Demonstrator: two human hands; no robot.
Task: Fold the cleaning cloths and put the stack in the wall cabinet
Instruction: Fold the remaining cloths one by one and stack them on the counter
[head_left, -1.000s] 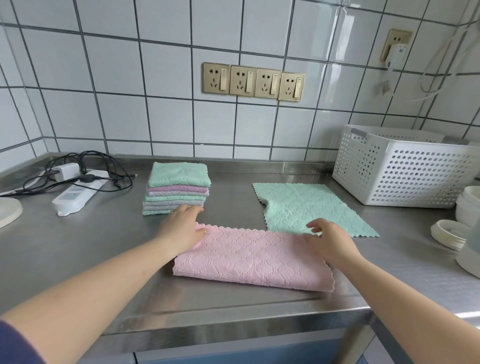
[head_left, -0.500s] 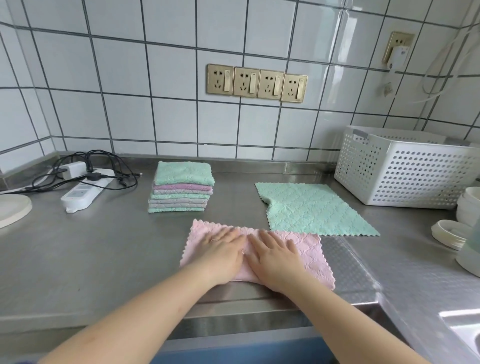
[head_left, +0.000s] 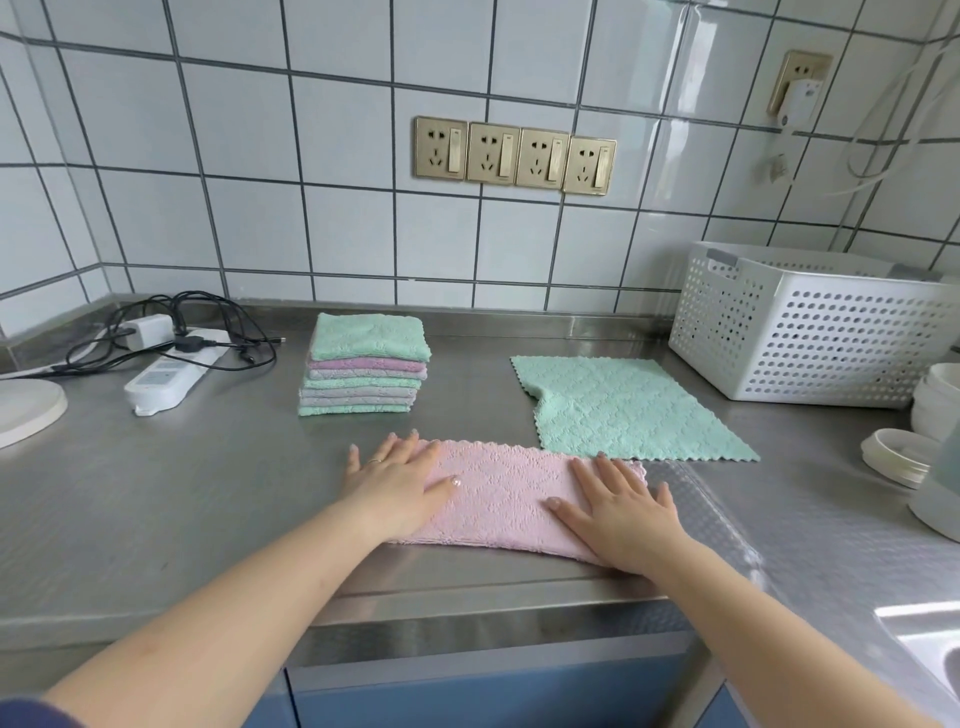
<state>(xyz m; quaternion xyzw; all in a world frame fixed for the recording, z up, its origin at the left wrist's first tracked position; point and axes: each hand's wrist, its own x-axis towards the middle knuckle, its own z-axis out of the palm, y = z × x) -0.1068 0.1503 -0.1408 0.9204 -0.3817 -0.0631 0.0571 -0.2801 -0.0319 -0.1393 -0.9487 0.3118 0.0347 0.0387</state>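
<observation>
Two hands pressing flat on a folded pink textured cleaning cloth (head_left: 506, 496) at centre frame.

Its long axis is running left to right on the steel counter (head_left: 156, 493); left hand (head_left: 397, 480) and right hand (head_left: 623, 512), fingers straight, are flattening opposite ends.

Stainless steel counter (head_left: 156, 519) carried everything. Landmark: stack of folded cloths (head_left: 363, 371) at back centre. Left of it lay a white power strip (head_left: 166, 376) with black cables and a white plate (head_left: 26, 415). In front, a pink cloth (head_left: 506, 493); right, a flat green cloth (head_left: 623, 410), then a white perforated basket (head_left: 831, 338) and white lids (head_left: 893, 454).
</observation>
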